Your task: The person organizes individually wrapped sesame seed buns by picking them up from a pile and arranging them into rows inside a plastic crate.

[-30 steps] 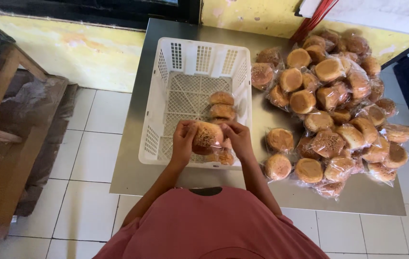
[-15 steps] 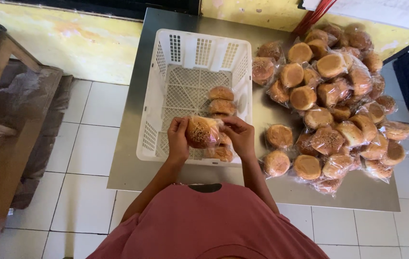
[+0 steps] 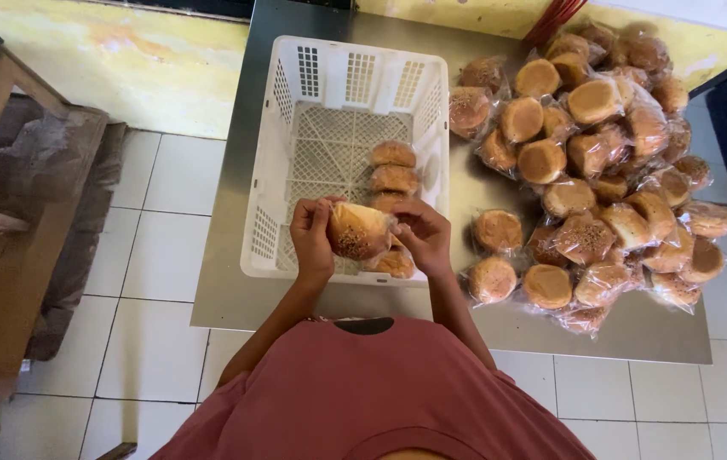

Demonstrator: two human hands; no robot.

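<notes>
- Both hands are up over the near end of the white perforated plastic crate (image 3: 295,94), and between them sits one round, seed-speckled brown bun sealed in clear plastic wrap (image 3: 358,230).
- The left hand (image 3: 312,238) cups the bun's left flank, fingers curled around the wrapper; that grip looks meant to steady it.
- The right hand (image 3: 423,237) pinches the wrapper's right edge, fingertips closed on the loose plastic rather than on the bread itself.
- The bun hangs just above the crate's near wall, tilted so its speckled top faces the camera.
- Inside the crate, a short column of wrapped golden buns (image 3: 393,175) runs along the right wall, touching one another; one more peeks out under the hands at the near right corner.
- Left of that column the crate's lattice floor lies open all the way to the left wall and the far wall: plenty of room there.
- Right of the crate, on the grey metal tabletop (image 3: 244,290), a loose heap of bagged brown buns (image 3: 602,145) spreads toward the table's right edge.
- Two strays from that heap lie just beside the crate's right wall, close to the right hand.
- The crate's near wall stands close to the table's near edge, with only a narrow steel strip before the person's dusty-pink shirt (image 3: 380,392).
</notes>
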